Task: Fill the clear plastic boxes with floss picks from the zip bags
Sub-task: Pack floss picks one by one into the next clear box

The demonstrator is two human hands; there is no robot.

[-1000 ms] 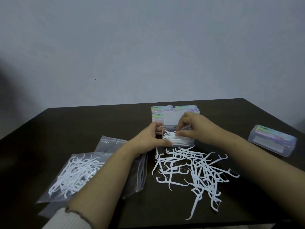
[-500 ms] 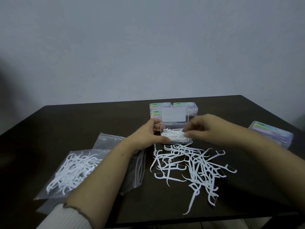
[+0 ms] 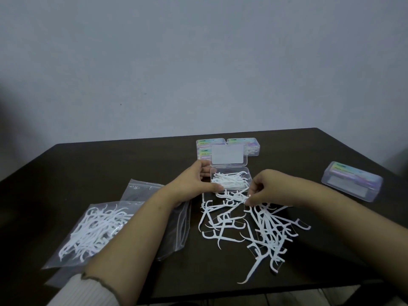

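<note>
An open clear plastic box (image 3: 248, 176) sits mid-table with its lid standing up and several white floss picks inside. My left hand (image 3: 195, 184) grips the box's left side, thumb along its front edge. My right hand (image 3: 263, 187) is just in front of the box's right corner, its fingertips pinching picks at the top of the loose pile of floss picks (image 3: 254, 226) spread on the table. A zip bag (image 3: 92, 230) holding several picks lies at the left, partly under my left forearm.
Closed clear boxes with coloured labels (image 3: 242, 145) stand stacked behind the open box. Another closed box (image 3: 352, 184) lies at the right. An emptier zip bag (image 3: 178, 228) lies under my left arm. The dark table's (image 3: 88, 164) front edge runs below the pile.
My right hand has left the open box and come down toward me to the loose pile, where it now pinches picks. My left hand still holds the box.
</note>
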